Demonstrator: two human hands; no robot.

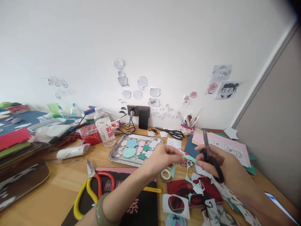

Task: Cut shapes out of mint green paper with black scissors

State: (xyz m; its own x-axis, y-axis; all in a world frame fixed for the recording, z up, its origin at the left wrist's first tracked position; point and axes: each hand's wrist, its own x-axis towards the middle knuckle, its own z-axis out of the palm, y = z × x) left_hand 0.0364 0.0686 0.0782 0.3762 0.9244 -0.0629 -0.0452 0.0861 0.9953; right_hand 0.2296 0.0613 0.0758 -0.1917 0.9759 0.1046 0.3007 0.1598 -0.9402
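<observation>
My left hand (166,156) pinches a mint-green paper piece (189,158) over the right part of the table. Hooked in my right hand (225,163) is a pair of black-handled scissors (213,161), blades pointing up and away from the paper. The fingertips of that hand touch the right end of the same piece. Below both hands lie green and white paper scraps (196,185) on a dark red card (171,188). A roll of tape (166,174) sits just under my left fingers.
A metal tray (113,155) holds several paper cutouts. Red-and-yellow-handled scissors (94,185) rest on a black book (145,213). A water bottle (104,128), a phone (143,119), a pen cup (187,128) and black scissors (175,134) stand or lie toward the wall.
</observation>
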